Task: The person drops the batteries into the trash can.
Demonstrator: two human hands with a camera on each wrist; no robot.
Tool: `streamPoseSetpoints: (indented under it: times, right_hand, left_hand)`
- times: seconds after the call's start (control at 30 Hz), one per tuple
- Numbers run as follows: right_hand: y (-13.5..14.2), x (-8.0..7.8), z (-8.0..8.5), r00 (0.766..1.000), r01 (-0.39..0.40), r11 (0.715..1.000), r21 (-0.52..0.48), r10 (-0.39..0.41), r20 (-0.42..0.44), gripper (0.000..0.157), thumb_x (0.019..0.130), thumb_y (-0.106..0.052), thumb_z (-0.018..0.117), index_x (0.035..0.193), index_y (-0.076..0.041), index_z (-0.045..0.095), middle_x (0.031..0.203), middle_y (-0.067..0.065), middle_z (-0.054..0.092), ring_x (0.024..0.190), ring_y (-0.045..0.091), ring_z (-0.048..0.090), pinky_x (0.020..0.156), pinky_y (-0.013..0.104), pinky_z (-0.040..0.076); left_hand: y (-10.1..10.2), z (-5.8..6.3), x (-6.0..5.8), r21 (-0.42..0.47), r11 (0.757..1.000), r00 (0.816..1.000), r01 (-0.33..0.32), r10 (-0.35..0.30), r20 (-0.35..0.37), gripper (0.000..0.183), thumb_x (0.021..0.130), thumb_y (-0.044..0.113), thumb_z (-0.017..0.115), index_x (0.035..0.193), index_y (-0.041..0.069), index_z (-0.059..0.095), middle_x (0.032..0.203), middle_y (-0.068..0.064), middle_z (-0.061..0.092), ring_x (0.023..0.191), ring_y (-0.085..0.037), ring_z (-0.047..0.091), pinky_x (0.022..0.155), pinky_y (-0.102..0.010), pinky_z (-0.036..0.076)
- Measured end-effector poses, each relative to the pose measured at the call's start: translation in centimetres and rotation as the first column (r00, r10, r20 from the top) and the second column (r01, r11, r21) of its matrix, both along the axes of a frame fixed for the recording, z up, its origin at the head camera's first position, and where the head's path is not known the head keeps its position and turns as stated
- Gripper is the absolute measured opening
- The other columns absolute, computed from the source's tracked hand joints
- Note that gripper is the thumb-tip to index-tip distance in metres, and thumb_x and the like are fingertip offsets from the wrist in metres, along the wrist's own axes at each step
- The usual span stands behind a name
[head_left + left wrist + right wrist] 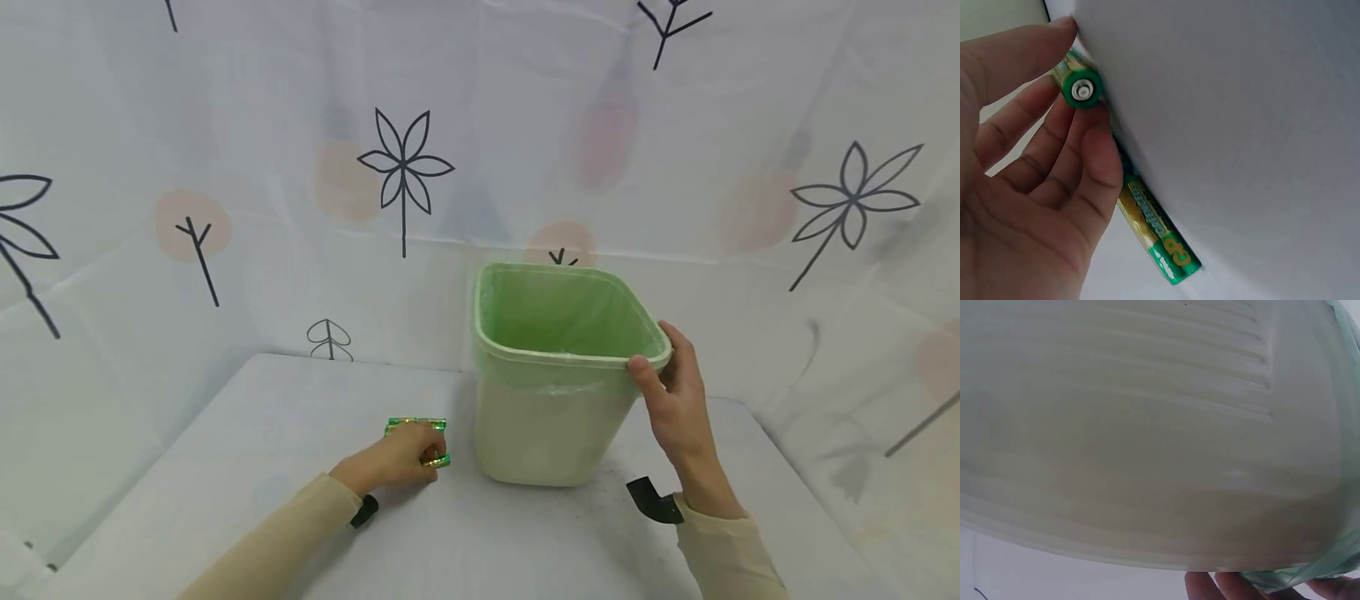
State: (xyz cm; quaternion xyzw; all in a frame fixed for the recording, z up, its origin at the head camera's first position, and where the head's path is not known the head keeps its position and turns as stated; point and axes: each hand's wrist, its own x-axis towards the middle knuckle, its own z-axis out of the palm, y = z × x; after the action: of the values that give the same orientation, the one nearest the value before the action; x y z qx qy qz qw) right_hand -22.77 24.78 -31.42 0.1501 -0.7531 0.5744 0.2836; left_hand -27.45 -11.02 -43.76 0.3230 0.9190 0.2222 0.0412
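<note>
Pinching a green-and-gold cylindrical battery (pixel 437 461) just left of the frame's lower middle, the left hand (pixel 397 460) has its thumb (pixel 1016 62) on one side and curled fingers (pixel 1102 156) on the other. It should prove light, rigid and rather slick, apt to roll, so mid-barrel looks the best hold. In the left-wrist view its nubbed end (pixel 1083 90) sits at upper left, between thumb and fingers; a GP battery (pixel 1160 234) lies just past them, lower centre, on the white surface (pixel 247 433). The right hand (pixel 678 408) grips the rim (pixel 555 358) of a pale-green wastebasket (pixel 551 425), right of centre.
</note>
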Motion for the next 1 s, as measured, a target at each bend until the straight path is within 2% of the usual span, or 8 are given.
streamPoseSetpoints:
  times: [0.17, 0.33, 0.63, 1.0]
  right_hand:
    - [0.0, 0.0, -0.1, 1.0, -0.002, 1.0, -0.011, 0.002, 0.001, 0.057, 0.094, -0.01, 0.055, 0.147, -0.013, 0.033, 0.131, 0.012, 0.048, 0.11, 0.017, 0.049, 0.087, 0.019, 0.039]
    - [0.0, 0.0, -0.1, 1.0, -0.007, 1.0, -0.02, 0.007, 0.001, 0.057, 0.094, -0.009, 0.055, 0.147, -0.012, 0.032, 0.131, 0.012, 0.048, 0.111, 0.019, 0.049, 0.087, 0.019, 0.039]
    - [0.1, 0.1, 0.0, 1.0, -0.004, 1.0, -0.005, 0.004, 0.002, 0.058, 0.094, -0.01, 0.055, 0.147, -0.014, 0.032, 0.132, 0.011, 0.047, 0.114, 0.02, 0.048, 0.088, 0.019, 0.039]
    - [-0.1, 0.1, 0.2, 1.0, -0.009, 0.999, -0.037, 0.009, 0.014, 0.057, 0.094, -0.009, 0.055, 0.146, -0.011, 0.033, 0.133, 0.015, 0.047, 0.113, 0.023, 0.048, 0.087, 0.017, 0.039]
  left_hand:
    - [0.3, 0.2, 0.3, 0.028, 0.999, 0.996, 0.016, -0.019, 0.082, 0.024, 0.077, 0.013, 0.079, 0.091, 0.014, 0.06, 0.082, 0.008, 0.055, 0.075, -0.006, 0.05, 0.068, -0.024, 0.045]
    - [0.4, 0.2, 0.5, 0.033, 0.999, 0.994, 0.027, -0.03, 0.103, 0.025, 0.076, 0.013, 0.079, 0.091, 0.014, 0.059, 0.081, 0.007, 0.056, 0.074, -0.005, 0.05, 0.067, -0.023, 0.045]
    - [0.6, 0.3, 0.6, 0.032, 0.999, 0.993, 0.018, -0.021, 0.115, 0.023, 0.078, 0.014, 0.078, 0.092, 0.014, 0.059, 0.081, 0.007, 0.055, 0.074, -0.006, 0.05, 0.068, -0.023, 0.045]
    - [0.3, 0.6, 1.1, 0.048, 0.999, 0.995, 0.015, -0.02, 0.099, 0.02, 0.08, 0.014, 0.076, 0.092, 0.016, 0.06, 0.081, 0.007, 0.056, 0.075, -0.007, 0.051, 0.067, -0.024, 0.045]
